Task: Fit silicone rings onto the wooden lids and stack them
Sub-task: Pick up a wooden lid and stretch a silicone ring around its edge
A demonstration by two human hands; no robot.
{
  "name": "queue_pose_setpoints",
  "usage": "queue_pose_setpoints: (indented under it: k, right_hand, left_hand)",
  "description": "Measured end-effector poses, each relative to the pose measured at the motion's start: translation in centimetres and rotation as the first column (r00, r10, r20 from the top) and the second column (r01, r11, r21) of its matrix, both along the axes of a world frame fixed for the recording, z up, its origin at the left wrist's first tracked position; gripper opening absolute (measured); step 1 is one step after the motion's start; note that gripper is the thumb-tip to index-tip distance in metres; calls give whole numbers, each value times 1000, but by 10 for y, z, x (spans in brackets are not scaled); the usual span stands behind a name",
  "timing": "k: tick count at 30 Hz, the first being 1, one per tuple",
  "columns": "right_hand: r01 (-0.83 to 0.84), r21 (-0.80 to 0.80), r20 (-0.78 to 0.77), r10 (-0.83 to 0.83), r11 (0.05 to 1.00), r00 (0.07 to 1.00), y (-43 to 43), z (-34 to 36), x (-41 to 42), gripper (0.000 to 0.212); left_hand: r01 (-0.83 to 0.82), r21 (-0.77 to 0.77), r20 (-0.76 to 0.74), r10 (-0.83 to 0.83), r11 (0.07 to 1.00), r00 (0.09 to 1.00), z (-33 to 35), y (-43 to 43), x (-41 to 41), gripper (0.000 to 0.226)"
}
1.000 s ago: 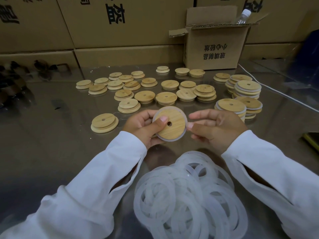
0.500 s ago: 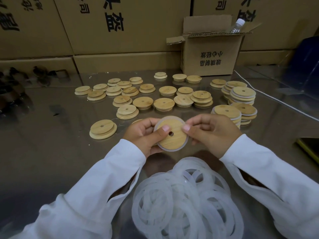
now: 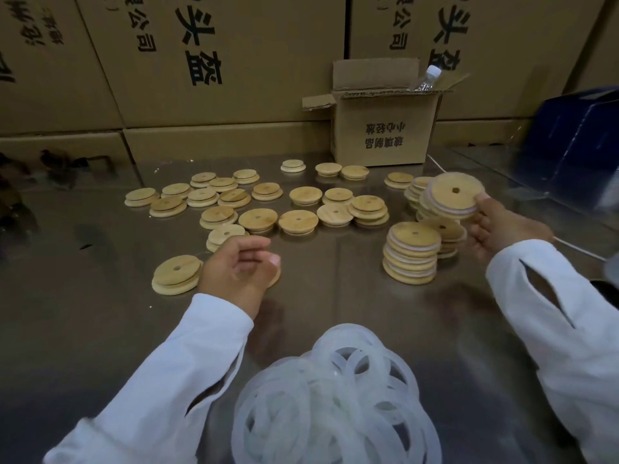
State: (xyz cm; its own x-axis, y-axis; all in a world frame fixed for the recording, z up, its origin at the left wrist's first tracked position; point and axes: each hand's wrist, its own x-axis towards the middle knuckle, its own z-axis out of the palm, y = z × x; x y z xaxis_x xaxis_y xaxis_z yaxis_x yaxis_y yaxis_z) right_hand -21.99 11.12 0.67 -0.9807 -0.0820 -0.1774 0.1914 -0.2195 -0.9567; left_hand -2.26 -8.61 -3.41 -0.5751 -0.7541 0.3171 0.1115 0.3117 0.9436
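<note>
Presently the ringed lid [image 3: 452, 195] is pinched by its rim in the right hand [image 3: 502, 229] at the far right over the stacks [image 3: 411, 252], while the left hand [image 3: 237, 266] is held loosely curled and empty; judged light, stiff and smooth, the lid is best gripped at its edge.

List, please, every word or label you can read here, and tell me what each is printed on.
"玻璃制品": small open carton, printed upside down.
"小心轻放": same small carton, also upside down.
"头益": large carton behind, big black characters cut off at the top edge; repeated on the right-hand carton.
"公司": the same large carton, smaller print, cut off above.
Far-left carton: print partial and blurred, unreadable.
</note>
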Motion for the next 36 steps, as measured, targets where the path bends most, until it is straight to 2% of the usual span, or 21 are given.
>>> queue_pose_setpoints:
  k: [3,6,8,10,12,14,16,18,21,23,26,29,31,33,35,36]
  right_hand:
    - [4,48,57,-7,999,998,2,-17,-18,30]
    - [-48,204,60,37,978,998,0,-30,-35,31]
    - [-86,307,18,84,948,996,-4,-33,-41,35]
    - [-90,410,2,98,908,995,-7,-35,-43,41]
    - [-52,475,1,58,878,998,-5,-34,-39,38]
    - [48,459,-81,-12,887,997,-2,-31,-30,28]
    - [183,435,-258,-73,882,963,-1,-26,-18,28]
    - [293,318,-342,-179,902,922,-5,-18,-2,23]
    - [340,218,-521,-185,915,833,-16,-9,23,15]
    - [282,180,-634,-108,942,765,-25,-6,43,9]
    - [84,191,-714,80,978,695,-41,-10,76,21]
    - [-158,301,-626,320,940,711,-55,-20,103,13]
    - [-273,370,-488,436,888,756,-60,-26,112,24]
    - [-367,375,-391,505,851,770,-61,-25,116,29]
    - [-452,312,-375,546,836,749,-60,-23,116,12]
    - [-473,287,-377,553,833,744,-59,-22,117,7]
  left_hand:
    - [-87,-153,90,102,984,991,-6,-7,-1,21]
    - [-125,-200,154,157,972,976,-10,-10,-3,22]
    - [-160,-284,227,228,945,947,-12,-13,-3,25]
    - [-173,-334,308,280,927,909,-14,-16,-3,33]
    - [-163,-317,382,284,934,879,-16,-17,-2,44]
    - [-148,-298,434,272,943,859,-16,-18,-3,52]
    - [-140,-293,464,269,946,844,-16,-20,-4,57]
    - [-138,-307,485,280,942,829,-17,-23,-5,58]
    - [-139,-299,469,272,944,840,-19,-26,-7,56]
    - [-147,-273,438,259,951,861,-18,-25,-7,58]
    - [-154,-312,338,261,937,904,-11,-19,-4,62]
    - [-91,-486,134,178,869,975,1,-1,1,61]
    - [-33,-583,37,68,812,997,8,14,4,61]
    - [25,-670,12,-23,742,1000,13,25,5,60]
    - [74,-747,29,-78,660,996,14,29,6,61]
    - [109,-741,51,-106,663,993,13,29,6,64]
